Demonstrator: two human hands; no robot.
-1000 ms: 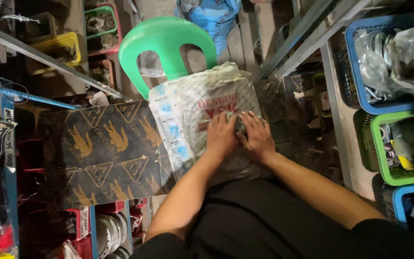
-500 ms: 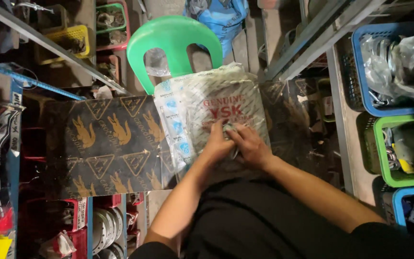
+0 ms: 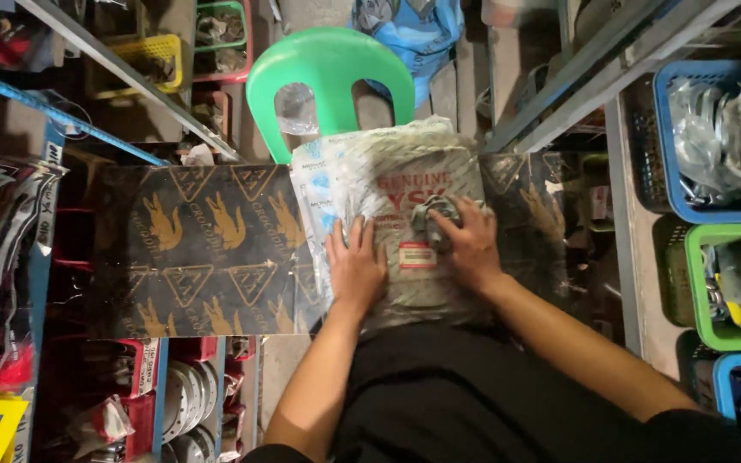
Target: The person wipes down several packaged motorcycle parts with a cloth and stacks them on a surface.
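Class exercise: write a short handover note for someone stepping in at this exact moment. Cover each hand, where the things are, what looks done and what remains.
Left hand: flat, palm down on the clear plastic packet, holding nothing.
Right hand: pressing a small grey cloth on the packet.
The packet lies on a dark patterned board, in front of a green plastic chair; storage baskets stand to the right.
Done: packet laid flat, cloth on it.
Left: packet appears unopened.
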